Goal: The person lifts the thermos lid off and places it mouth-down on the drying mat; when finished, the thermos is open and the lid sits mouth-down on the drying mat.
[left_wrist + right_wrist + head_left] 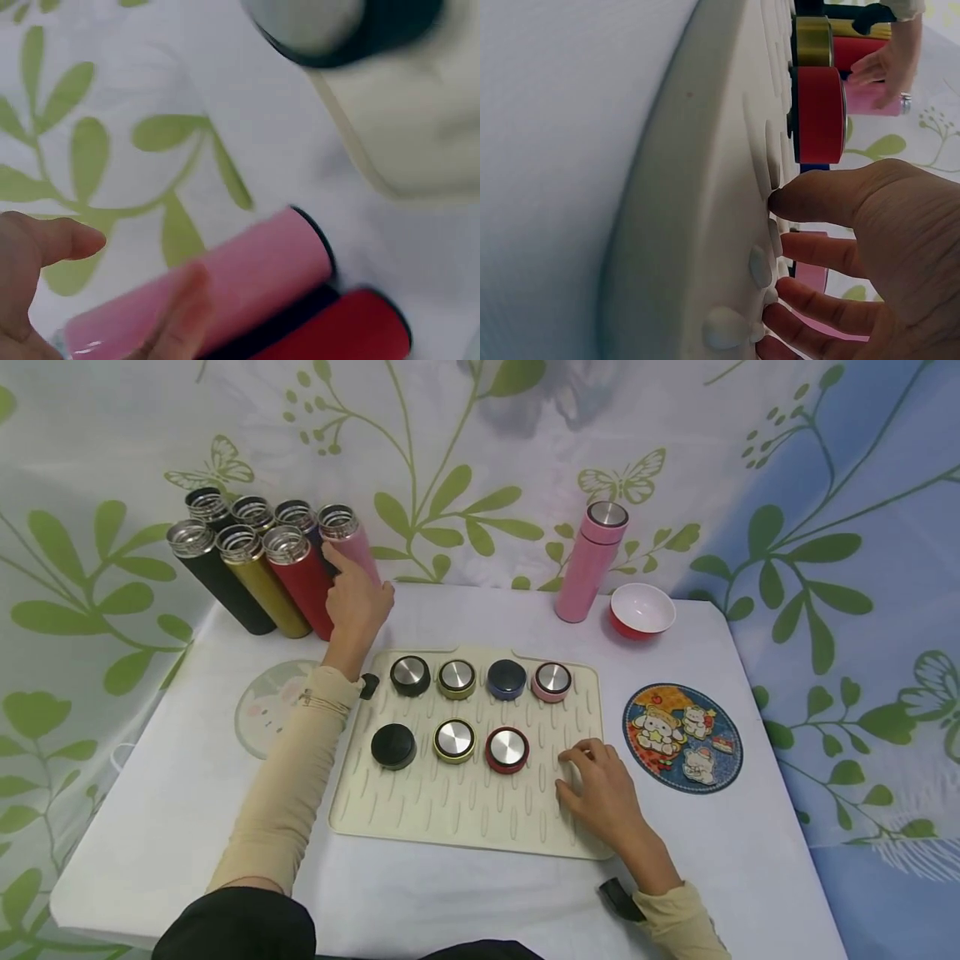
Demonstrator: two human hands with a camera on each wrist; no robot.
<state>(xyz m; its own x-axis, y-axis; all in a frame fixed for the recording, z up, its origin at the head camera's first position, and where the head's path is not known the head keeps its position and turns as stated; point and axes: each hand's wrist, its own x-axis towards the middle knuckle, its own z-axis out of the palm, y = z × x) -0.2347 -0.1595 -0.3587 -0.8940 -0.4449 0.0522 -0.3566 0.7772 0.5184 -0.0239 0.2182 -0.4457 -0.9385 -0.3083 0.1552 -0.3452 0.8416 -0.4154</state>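
Note:
At the back left my left hand (358,602) reaches to an uncapped pink bottle (361,548). The left wrist view shows its blurred fingers (187,311) over the pink body, with the thumb spread apart. Beside that bottle stand an open red bottle (303,578), a gold one (262,581), a black one (221,581) and others behind. My right hand (609,793) rests with its fingertips on the right side of the cream mat (450,822), holding nothing. A red-sided lid (507,749) sits left of it, and a pink lid (552,682) lies farther back.
More lids stand in two rows on the mat, among them a blue lid (506,679) and a black lid (393,746). Back right are a capped pink bottle (585,572) and a red bowl (642,612). A round cartoon mat (652,777) lies at the right.

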